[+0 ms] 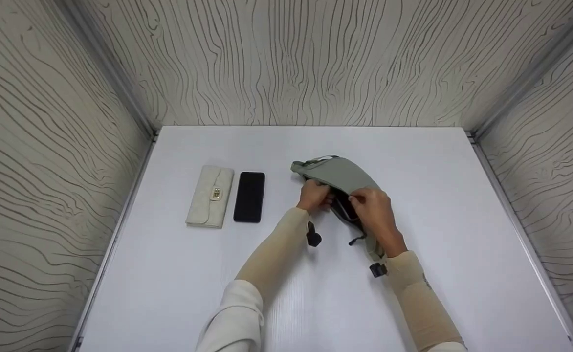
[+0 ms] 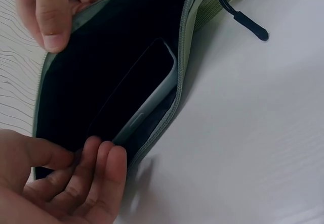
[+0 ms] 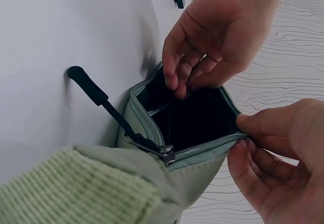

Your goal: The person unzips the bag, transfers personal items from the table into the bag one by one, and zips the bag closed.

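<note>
A sage-green zippered bag lies on the table with its mouth apart. Inside it is a smartphone with a pale edge, its near end covered by fingers. My left hand reaches into the mouth and pinches that near end between thumb and curled fingers; the exact contact is partly hidden. With thumb and fingers, my right hand pinches the bag's zippered rim and lifts it. A black zipper pull hangs off the rim's end, beside the green webbing strap.
Left of the bag, a black phone lies flat on the white table. Farther left is a cream wallet with a metal clasp. Wood-patterned panels stand along the table's back and sides.
</note>
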Demonstrator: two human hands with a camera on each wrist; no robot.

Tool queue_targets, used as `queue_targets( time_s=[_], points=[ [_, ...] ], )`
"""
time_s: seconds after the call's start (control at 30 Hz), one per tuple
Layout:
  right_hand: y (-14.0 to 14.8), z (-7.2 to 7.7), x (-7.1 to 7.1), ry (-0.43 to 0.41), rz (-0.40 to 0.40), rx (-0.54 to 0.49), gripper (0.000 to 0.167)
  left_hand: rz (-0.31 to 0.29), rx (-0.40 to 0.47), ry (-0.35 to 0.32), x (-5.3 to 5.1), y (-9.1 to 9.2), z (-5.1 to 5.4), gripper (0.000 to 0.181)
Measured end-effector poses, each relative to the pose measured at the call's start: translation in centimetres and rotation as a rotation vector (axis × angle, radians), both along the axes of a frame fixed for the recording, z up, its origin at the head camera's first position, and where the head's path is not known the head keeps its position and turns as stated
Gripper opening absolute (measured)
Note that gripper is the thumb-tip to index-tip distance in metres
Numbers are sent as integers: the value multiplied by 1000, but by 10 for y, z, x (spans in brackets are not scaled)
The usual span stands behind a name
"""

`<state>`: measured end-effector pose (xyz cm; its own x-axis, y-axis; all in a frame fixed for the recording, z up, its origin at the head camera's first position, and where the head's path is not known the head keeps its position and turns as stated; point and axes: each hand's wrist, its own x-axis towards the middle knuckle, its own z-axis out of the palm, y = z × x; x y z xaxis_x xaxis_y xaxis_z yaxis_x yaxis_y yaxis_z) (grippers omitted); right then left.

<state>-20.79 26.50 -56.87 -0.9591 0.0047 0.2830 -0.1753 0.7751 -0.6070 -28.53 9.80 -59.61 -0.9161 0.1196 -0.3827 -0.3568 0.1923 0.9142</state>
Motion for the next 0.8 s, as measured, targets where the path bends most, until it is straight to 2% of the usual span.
queue_targets(
  time_s=[0.17,0.37,0.57,0.67,0.8],
  points=[
    [-1,1,0,-9,-1,-4,11,-35,29,-7,0,-7,1,13],
    [0,2,-1,-23,-3,-4,12,-55,59,-7,3,-13,6,12],
    [0,3,-1,-31,-7,-11,11,-86,123,-18,5,-14,16,27],
    [-1,3,0,-31,-11,-14,11,-94,109,-7,7,-14,21,27],
    [-1,2,0,-29,-11,-13,11,-80,73,7,8,-16,24,18]
  ],
)
